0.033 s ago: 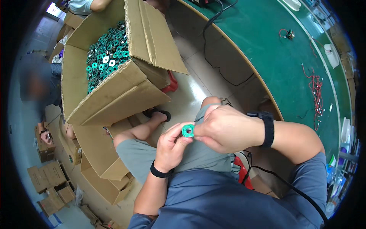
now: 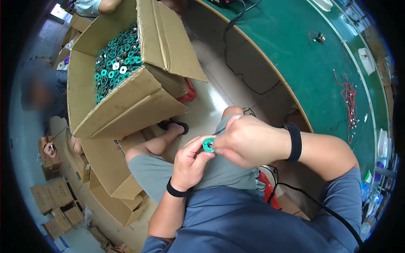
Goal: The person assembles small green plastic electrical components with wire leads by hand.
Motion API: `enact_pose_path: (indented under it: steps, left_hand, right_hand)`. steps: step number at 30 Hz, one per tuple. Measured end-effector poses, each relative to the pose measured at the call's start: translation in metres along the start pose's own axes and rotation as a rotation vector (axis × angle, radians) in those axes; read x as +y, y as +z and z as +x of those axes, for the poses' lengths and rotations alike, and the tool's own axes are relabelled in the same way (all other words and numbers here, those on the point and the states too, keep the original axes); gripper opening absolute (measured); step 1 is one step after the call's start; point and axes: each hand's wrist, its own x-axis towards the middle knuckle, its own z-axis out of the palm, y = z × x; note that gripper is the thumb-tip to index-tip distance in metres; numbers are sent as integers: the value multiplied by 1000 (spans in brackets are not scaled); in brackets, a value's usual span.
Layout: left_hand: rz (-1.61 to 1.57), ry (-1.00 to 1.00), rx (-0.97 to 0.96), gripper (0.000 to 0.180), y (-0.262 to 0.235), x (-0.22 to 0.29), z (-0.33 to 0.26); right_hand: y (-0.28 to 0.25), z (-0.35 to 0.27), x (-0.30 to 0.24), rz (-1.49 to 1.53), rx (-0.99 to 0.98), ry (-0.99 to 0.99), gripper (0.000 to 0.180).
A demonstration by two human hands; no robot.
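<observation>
Between the thumb and fingers of my left hand (image 2: 189, 162) is a small green ring-shaped part (image 2: 208, 144), its dark centre hole facing up. My right hand (image 2: 244, 141) is closed at the right side of this part, fingertips touching or almost touching it. What those fingers pinch, if anything, is hidden, and the hand is slightly blurred. A short dark strand (image 2: 220, 130) shows just above the green part, between the hands. Both hands are over my lap.
A large open cardboard box (image 2: 122, 103) full of green parts (image 2: 118, 59) stands at the left. To the right curves a green-topped table (image 2: 291, 50) with red wires (image 2: 349, 101). Another person (image 2: 59, 92) sits at far left. A black cable (image 2: 320, 206) runs beside my right arm.
My right hand has shifted and turned slightly at the green part. The part has tilted a little in my left hand, which otherwise stays in place.
</observation>
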Motion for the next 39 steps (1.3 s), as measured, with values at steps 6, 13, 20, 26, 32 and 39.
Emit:
enact_pose_path:
  steps: [6, 13, 20, 26, 32, 39]
  left_hand:
    - [30, 154, 89, 31, -1, 0, 3]
    - [78, 146, 114, 30, -8, -4, 2]
    - [46, -16, 144, 29, -28, 24, -22]
    - [-395, -40, -6, 44, -15, 37, -32]
    - [-517, -27, 12, 42, -21, 16, -21]
    - [-500, -67, 24, 43, -26, 6, -10]
  right_hand:
    - [-6, 0, 0, -45, -82, 2, 11]
    - [-3, 8, -3, 38, -96, 40, 10]
    - [-11, 33, -31, 145, -56, -12, 8]
    - [-31, 16, -58, 172, -21, 105, 10]
    - [-26, 9, -30, 110, 110, 66, 5]
    - [-27, 11, -15, 109, 147, -107, 7]
